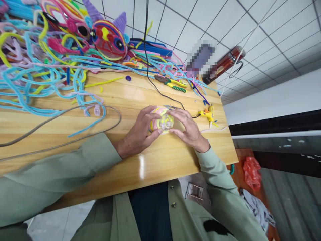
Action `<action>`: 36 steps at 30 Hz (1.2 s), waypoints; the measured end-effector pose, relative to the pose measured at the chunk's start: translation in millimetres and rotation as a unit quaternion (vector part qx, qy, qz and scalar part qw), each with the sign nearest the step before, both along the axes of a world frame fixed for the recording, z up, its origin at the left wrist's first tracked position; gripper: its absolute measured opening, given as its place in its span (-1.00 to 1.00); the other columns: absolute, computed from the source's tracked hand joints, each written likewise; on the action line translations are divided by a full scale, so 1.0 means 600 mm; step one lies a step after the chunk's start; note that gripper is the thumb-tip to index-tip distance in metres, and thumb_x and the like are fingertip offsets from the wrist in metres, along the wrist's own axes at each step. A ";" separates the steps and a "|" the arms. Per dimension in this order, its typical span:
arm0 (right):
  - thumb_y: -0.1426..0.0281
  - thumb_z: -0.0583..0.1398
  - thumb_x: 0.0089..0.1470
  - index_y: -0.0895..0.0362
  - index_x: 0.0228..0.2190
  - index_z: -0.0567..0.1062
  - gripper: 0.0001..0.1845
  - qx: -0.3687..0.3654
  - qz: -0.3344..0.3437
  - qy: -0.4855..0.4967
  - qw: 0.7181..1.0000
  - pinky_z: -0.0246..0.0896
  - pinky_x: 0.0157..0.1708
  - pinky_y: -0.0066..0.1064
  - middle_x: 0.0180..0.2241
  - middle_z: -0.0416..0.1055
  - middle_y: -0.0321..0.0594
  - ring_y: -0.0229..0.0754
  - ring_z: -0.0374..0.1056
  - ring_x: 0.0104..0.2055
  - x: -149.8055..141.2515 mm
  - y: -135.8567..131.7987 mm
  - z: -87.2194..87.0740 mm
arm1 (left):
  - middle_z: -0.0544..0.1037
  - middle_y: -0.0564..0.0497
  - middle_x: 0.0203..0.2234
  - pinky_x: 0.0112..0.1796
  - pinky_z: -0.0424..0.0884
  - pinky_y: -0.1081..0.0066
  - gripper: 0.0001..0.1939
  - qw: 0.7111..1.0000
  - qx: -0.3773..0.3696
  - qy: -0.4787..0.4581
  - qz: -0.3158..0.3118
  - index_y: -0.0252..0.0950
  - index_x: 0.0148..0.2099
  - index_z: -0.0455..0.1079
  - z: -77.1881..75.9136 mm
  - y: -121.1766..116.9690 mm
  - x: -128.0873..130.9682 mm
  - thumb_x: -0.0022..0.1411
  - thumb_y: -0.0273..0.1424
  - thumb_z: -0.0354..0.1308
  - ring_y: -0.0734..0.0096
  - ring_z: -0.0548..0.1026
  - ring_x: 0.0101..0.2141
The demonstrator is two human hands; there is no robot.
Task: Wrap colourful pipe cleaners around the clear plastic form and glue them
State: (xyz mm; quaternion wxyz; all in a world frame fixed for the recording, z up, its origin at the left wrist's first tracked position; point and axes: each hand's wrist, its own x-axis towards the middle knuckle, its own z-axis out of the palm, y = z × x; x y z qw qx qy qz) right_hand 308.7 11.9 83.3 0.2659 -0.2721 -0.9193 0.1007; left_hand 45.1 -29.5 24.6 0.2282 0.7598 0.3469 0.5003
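Between my two hands is a small round craft piece point(166, 122), a clear plastic form banded with pink and yellow fuzzy stems. It sits over the wooden table point(160, 160) near its front edge. My left hand point(141, 132) curls around its left side, with the thumb along the near edge. On the opposite side, my right hand point(187, 129) rests its fingers and thumb against the rim. Fingers hide parts of both sides. Just behind the piece lies a small pointed metal tool point(169, 106), partly covered.
Tangled blue and yellow pipe cleaners point(30, 80) cover the back left, beside a colourful fish-like craft point(109, 40). Behind my hands lie pliers point(172, 83). A yellow glue gun point(207, 114) and a red thermos point(224, 65) stand at right. A grey cord point(119, 117) loops at left.
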 end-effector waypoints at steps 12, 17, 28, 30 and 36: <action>0.12 0.30 0.46 -0.16 0.55 0.18 -0.20 -0.046 -0.005 0.003 0.999 0.51 0.36 0.19 0.36 0.54 -0.08 0.12 0.49 0.38 -0.003 -0.010 0.002 | 0.34 -0.32 0.39 0.38 0.47 -0.11 -0.49 0.997 0.048 0.036 -0.050 -0.17 0.40 0.13 0.017 0.015 -0.013 0.54 -0.43 0.20 -0.04 0.35 0.44; 0.10 0.31 0.45 -0.16 0.55 0.16 -0.18 -0.049 -0.013 0.013 0.999 0.51 0.36 0.17 0.37 0.54 -0.06 0.12 0.50 0.38 -0.005 -0.011 0.003 | 0.33 -0.32 0.40 0.41 0.44 -0.14 -0.47 0.997 0.025 0.056 -0.053 -0.17 0.44 0.15 0.019 0.013 -0.019 0.56 -0.41 0.21 -0.07 0.34 0.46; 0.16 0.35 0.43 -0.12 0.53 0.23 -0.21 -0.031 -0.034 0.033 0.998 0.56 0.32 0.12 0.31 0.59 -0.05 0.10 0.55 0.32 -0.006 -0.020 -0.003 | 0.32 -0.29 0.40 0.41 0.46 -0.11 -0.45 0.998 -0.008 0.029 -0.058 -0.14 0.46 0.14 0.017 0.006 -0.020 0.57 -0.41 0.23 0.00 0.34 0.45; 0.17 0.34 0.44 -0.10 0.52 0.25 -0.23 -0.037 -0.034 0.028 0.998 0.56 0.32 0.11 0.31 0.59 -0.04 0.09 0.55 0.33 -0.006 -0.021 -0.002 | 0.32 -0.28 0.41 0.42 0.45 -0.11 -0.44 0.998 -0.009 0.025 -0.061 -0.14 0.46 0.15 0.016 0.007 -0.020 0.56 -0.40 0.25 -0.01 0.34 0.46; 0.15 0.33 0.44 -0.10 0.51 0.25 -0.25 -0.059 -0.033 0.015 0.998 0.55 0.32 0.14 0.32 0.57 -0.03 0.11 0.53 0.34 -0.004 -0.020 0.009 | 0.36 -0.26 0.39 0.42 0.45 -0.11 -0.44 0.998 -0.001 0.016 -0.061 -0.11 0.46 0.14 0.018 0.010 -0.018 0.56 -0.38 0.26 -0.01 0.35 0.45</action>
